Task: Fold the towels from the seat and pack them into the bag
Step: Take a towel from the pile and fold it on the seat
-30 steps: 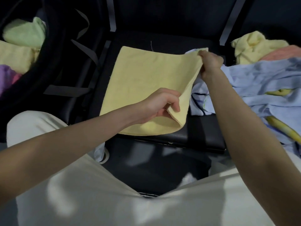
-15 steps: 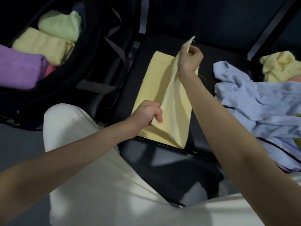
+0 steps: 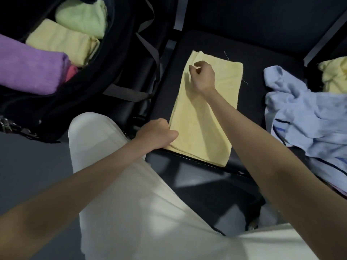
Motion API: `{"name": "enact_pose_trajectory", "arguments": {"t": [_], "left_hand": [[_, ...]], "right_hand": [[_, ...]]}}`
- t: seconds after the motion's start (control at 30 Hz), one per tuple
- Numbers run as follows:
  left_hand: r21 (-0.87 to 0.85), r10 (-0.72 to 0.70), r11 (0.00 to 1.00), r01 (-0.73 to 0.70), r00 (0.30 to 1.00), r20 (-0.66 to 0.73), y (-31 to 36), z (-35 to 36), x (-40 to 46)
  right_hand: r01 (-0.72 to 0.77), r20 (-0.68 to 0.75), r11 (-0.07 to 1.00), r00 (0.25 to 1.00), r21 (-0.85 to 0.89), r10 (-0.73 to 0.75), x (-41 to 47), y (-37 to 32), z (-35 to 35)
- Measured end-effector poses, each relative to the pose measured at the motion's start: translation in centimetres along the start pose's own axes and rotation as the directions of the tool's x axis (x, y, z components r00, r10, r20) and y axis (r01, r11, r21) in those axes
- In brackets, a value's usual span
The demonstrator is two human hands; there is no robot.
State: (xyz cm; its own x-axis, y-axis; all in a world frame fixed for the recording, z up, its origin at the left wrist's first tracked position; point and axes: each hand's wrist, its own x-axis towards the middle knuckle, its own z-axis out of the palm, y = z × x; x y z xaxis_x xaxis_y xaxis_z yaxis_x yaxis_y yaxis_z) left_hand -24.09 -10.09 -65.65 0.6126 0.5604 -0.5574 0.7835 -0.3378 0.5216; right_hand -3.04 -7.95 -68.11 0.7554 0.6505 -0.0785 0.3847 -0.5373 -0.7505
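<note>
Yellow towel (image 3: pixel 208 113) folded long on the black seat (image 3: pixel 262 59) — halfway to the bag (image 3: pixel 120 59).
Soft, light, limp (no stiffness to help): left hand (image 3: pixel 157 133) pinching near corner, right hand (image 3: pixel 203 76) pinching far edge — best taken at both ends, layers together.

4 towels in bag (image 3: pixel 116 76), 3 on seats (image 3: pixel 262 59), 2 hands (image 3: pixel 203 76)

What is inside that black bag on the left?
The black bag holds folded towels: a green towel, a yellow towel, a purple towel and a bit of a pink one. Anything beneath them is hidden.
</note>
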Motion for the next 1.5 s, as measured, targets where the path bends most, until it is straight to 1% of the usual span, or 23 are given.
{"name": "enact_pose_trajectory", "arguments": {"t": [0.1,0.13,0.2,0.3,0.4,0.47,0.53,0.6,0.67,0.73,0.77,0.8,0.87,0.93,1.0,1.07,1.1,1.2,1.23,1.27,1.37,1.43,1.5], "left_hand": [[0.16,0.012,0.987,0.015,0.986,-0.166,-0.2,-0.3,-0.1],[0.187,0.022,0.982,0.018,0.978,-0.206,-0.3,-0.3,0.0],[0.208,0.023,0.978,0.029,0.97,-0.244,-0.6,0.1,0.4],[0.227,-0.015,0.971,0.076,0.966,-0.259,-0.5,0.6,0.7],[0.216,-0.061,0.969,0.121,0.963,-0.264,-0.1,1.2,0.5],[0.205,-0.086,0.969,0.138,0.966,-0.244,0.1,1.8,0.3],[0.181,-0.11,0.971,0.154,0.967,-0.23,0.3,2.4,0.0],[0.171,-0.124,0.971,0.17,0.961,-0.248,0.6,3.0,-0.5],[0.182,-0.128,0.968,0.171,0.965,-0.229,1.1,3.2,-1.2],[0.157,-0.111,0.977,0.142,0.975,-0.193,1.5,3.3,-1.9],[0.115,-0.106,0.985,0.127,0.979,-0.176,1.8,3.2,-2.4],[0.046,-0.101,0.993,0.11,0.982,-0.159,1.9,3.1,-2.9],[-0.147,-0.108,0.985,0.09,0.987,-0.119,2.2,2.7,-4.1],[-0.276,-0.124,0.957,0.089,0.986,-0.114,2.6,2.3,-5.5],[-0.427,-0.152,0.901,0.075,0.977,-0.149,3.0,2.0,-6.5],[-0.598,-0.166,0.801,0.036,0.972,-0.164,3.6,1.3,-7.1],[-0.678,-0.173,0.734,0.024,0.973,-0.153,4.1,1.0,-7.1],[-0.876,-0.202,0.481,0.027,0.976,-0.081,5.6,0.1,-6.6],[-0.909,-0.201,0.417,0.018,0.977,-0.073,6.0,0.0,-6.1],[-0.927,-0.201,0.374,0.003,0.976,-0.079,6.4,-0.1,-5.5],[-0.95,-0.227,0.312,-0.027,0.968,-0.103,7.2,0.0,-3.4],[-0.959,-0.275,0.283,-0.004,0.958,-0.085,7.4,0.1,-1.7],[-0.958,-0.332,0.285,0.032,0.941,-0.067,7.2,0.5,-0.2]], "right_hand": [[0.09,-0.005,0.991,0.996,-0.099,-0.091,-3.4,1.2,-1.4],[0.109,-0.012,0.986,0.994,-0.126,-0.111,-4.9,1.9,-2.0],[0.111,-0.045,0.98,0.992,-0.164,-0.119,-8.2,3.5,-3.4],[-0.004,-0.157,0.971,0.987,-0.24,-0.034,-13.3,5.7,-5.6],[-0.177,-0.228,0.959,0.965,-0.221,0.126,-17.6,7.2,-7.1],[-0.269,-0.221,0.933,0.951,-0.238,0.217,-19.7,7.9,-7.3],[-0.31,-0.172,0.908,0.947,-0.281,0.27,-21.2,8.4,-7.3],[-0.316,-0.11,0.9,0.949,-0.3,0.297,-22.2,8.7,-7.2],[-0.296,-0.065,0.907,0.955,-0.299,0.29,-22.8,8.9,-7.5],[-0.294,-0.025,0.924,0.955,-0.245,0.297,-23.1,8.7,-8.1],[-0.308,-0.005,0.932,0.95,-0.192,0.313,-23.3,8.5,-8.5],[-0.33,0.016,0.937,0.943,-0.115,0.334,-23.4,8.4,-9.0],[-0.372,0.052,0.924,0.928,0.094,0.368,-23.8,7.9,-10.2],[-0.413,0.082,0.858,0.909,0.305,0.409,-24.6,7.4,-11.5],[-0.431,0.128,0.766,0.896,0.476,0.425,-25.2,6.8,-12.9],[-0.425,0.176,0.679,0.897,0.599,0.407,-25.0,6.0,-14.0],[-0.423,0.198,0.637,0.897,0.645,0.396,-24.7,5.6,-14.5],[-0.419,0.207,0.536,0.888,0.733,0.411,-22.9,4.4,-14.8],[-0.414,0.2,0.509,0.884,0.755,0.423,-22.1,4.2,-14.7],[-0.41,0.194,0.482,0.879,0.774,0.436,-21.3,4.1,-14.5],[-0.4,0.177,0.407,0.857,0.821,0.484,-18.7,3.9,-13.6],[-0.419,0.19,0.351,0.825,0.837,0.532,-17.1,4.0,-12.9],[-0.457,0.214,0.33,0.795,0.826,0.567,-15.9,4.2,-12.0]]}}
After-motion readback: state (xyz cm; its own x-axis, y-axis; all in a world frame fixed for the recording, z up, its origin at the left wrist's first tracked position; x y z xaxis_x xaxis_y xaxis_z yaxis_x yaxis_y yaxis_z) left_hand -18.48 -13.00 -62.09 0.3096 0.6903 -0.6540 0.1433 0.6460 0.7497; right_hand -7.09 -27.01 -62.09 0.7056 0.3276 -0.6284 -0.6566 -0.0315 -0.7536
